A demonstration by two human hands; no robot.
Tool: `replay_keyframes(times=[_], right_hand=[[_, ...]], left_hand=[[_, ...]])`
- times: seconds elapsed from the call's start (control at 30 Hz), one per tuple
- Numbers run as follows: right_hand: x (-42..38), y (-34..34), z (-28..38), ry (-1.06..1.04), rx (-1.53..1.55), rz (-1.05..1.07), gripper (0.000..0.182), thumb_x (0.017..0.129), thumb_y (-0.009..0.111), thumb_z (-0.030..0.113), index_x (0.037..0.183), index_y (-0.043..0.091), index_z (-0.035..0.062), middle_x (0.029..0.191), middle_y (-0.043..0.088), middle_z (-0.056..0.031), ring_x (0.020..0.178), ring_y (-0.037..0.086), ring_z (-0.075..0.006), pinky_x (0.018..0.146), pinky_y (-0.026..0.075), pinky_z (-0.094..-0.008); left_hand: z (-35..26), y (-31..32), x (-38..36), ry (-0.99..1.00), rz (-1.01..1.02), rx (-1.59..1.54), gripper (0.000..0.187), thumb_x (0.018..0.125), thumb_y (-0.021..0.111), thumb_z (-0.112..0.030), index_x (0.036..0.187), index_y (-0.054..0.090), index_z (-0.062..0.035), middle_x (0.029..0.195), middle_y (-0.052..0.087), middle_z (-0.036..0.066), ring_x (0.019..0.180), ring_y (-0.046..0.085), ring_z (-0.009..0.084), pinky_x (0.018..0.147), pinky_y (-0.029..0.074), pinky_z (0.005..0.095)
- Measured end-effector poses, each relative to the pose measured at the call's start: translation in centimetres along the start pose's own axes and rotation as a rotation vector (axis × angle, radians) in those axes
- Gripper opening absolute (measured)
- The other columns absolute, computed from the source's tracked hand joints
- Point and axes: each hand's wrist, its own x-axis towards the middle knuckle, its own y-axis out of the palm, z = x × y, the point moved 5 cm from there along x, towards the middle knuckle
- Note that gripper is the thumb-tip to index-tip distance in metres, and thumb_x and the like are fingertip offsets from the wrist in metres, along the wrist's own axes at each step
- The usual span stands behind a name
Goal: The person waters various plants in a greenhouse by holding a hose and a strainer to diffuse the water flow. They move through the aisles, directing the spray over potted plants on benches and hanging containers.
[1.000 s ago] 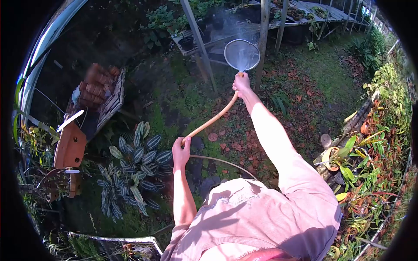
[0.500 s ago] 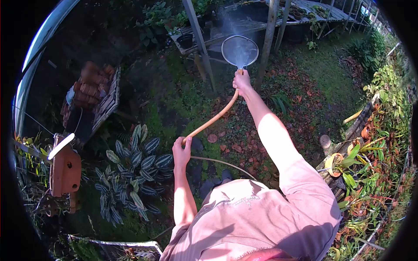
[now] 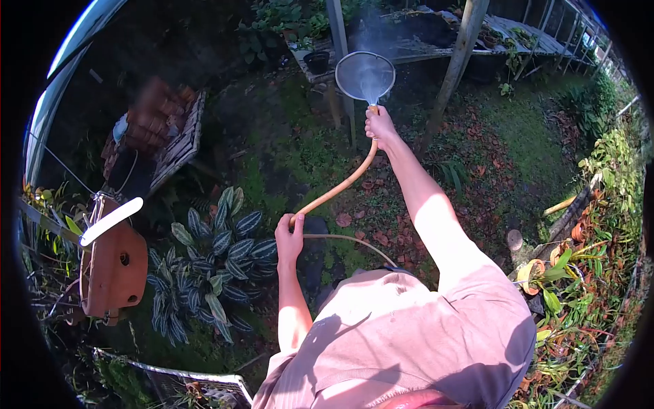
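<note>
My right hand (image 3: 381, 128) reaches far forward, its fingers wrapped round the front end of an orange-tan garden hose (image 3: 338, 189). Water sprays forward from that end. Just past the fist is a round, thin-rimmed hoop that looks like a mesh strainer (image 3: 349, 79), with the spray showing across it. How the hoop joins the hose is hidden by my fingers. Further back, my left hand (image 3: 289, 235) is closed on the same hose, which sags in a curve between both hands. A thinner-looking length of hose (image 3: 347, 238) runs from my left hand toward my body.
A striped-leaf plant (image 3: 214, 255) grows beside my left arm. Hanging at left is a terracotta pot (image 3: 114, 262); stacked tiles (image 3: 153, 123) lie beyond. Wooden posts (image 3: 460, 65) and a plant bench (image 3: 409, 51) stand ahead. Potted plants (image 3: 530, 276) line the right side.
The view has shifted slightly, so the surroundings sit further right. Both hands keep their hold on the hose, and the hoop appears a little further left against the posts. Water still sprays.
</note>
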Motion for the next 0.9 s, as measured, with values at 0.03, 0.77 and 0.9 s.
replay_keyframes(times=[0.03, 0.77, 0.9], right_hand=[[-0.1, 0.4, 0.2, -0.024, 0.002, -0.027, 0.015, 0.1, 0.05, 0.013, 0.113, 0.043, 0.0114, 0.07, 0.043, -0.0012, 0.048, 0.041, -0.0087, 0.037, 0.032, -0.0241], [-4.2, 3.0, -4.6, 0.02, 0.078, -0.058, 0.016, 0.1, 0.049, 0.013, 0.114, 0.04, 0.0127, 0.072, 0.043, -0.0012, 0.048, 0.04, -0.0071, 0.038, 0.031, -0.023], [-5.0, 6.7, -5.7, 0.063, 0.034, 0.035, 0.014, 0.101, 0.049, 0.013, 0.113, 0.041, 0.0131, 0.074, 0.044, -0.0014, 0.049, 0.038, -0.0065, 0.039, 0.031, -0.0222]], left_hand=[[0.7, 0.1, -0.1, 0.01, -0.011, -0.014, 0.034, 0.096, 0.064, -0.03, 0.09, 0.062, 0.0032, 0.077, 0.06, 0.015, 0.072, 0.055, 0.0241, 0.068, 0.045, 0.0375], [6.4, 0.5, -3.0, -0.187, -0.052, -0.117, 0.045, 0.083, 0.079, -0.037, 0.076, 0.056, 0.0006, 0.064, 0.046, 0.003, 0.064, 0.043, 0.0121, 0.056, 0.036, 0.0312], [6.6, -0.9, -4.4, -0.202, -0.018, -0.137, 0.042, 0.084, 0.079, -0.035, 0.075, 0.056, -0.0015, 0.063, 0.044, -0.001, 0.061, 0.039, 0.0085, 0.054, 0.032, 0.0288]])
